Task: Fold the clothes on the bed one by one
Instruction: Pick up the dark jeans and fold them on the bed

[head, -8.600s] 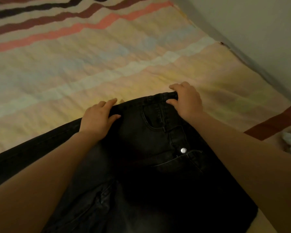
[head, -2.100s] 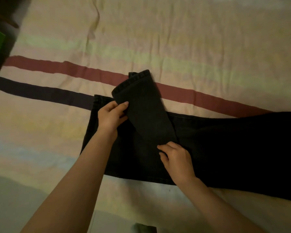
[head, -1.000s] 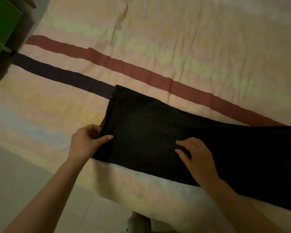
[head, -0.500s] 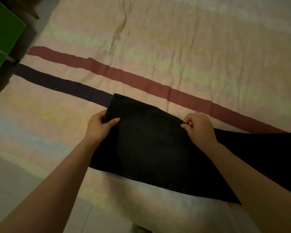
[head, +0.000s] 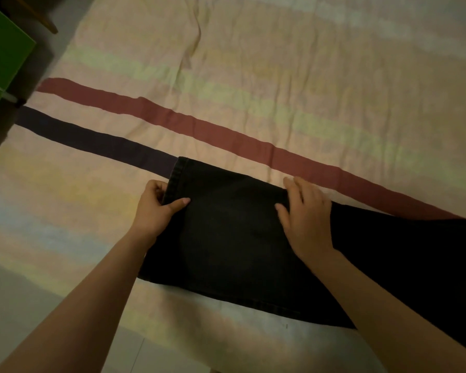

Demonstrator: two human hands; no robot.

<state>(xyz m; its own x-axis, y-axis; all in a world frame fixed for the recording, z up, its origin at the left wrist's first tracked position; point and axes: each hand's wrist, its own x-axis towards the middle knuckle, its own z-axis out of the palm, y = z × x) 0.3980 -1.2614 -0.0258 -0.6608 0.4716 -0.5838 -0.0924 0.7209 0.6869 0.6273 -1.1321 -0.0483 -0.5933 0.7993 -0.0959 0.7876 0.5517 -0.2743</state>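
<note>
A pair of black jeans (head: 234,238) lies flat along the near side of the bed, legs stacked, hem end at the left and the rest running off the right edge of view. My left hand (head: 159,208) pinches the hem edge, thumb on top of the cloth and fingers curled behind it. My right hand (head: 304,219) lies on the upper leg near its far edge, fingers straight and pressed flat on the denim.
The bed sheet (head: 253,76) is pale pink with a red stripe (head: 199,127) and a dark purple stripe (head: 92,141). A green cabinet (head: 0,57) stands at the far left beside the bed. Pale floor (head: 38,319) shows below the bed's near edge.
My right hand has opened from a pinch at the far edge of the leg and now lies flat on it. The left hand keeps its pinch on the hem.
</note>
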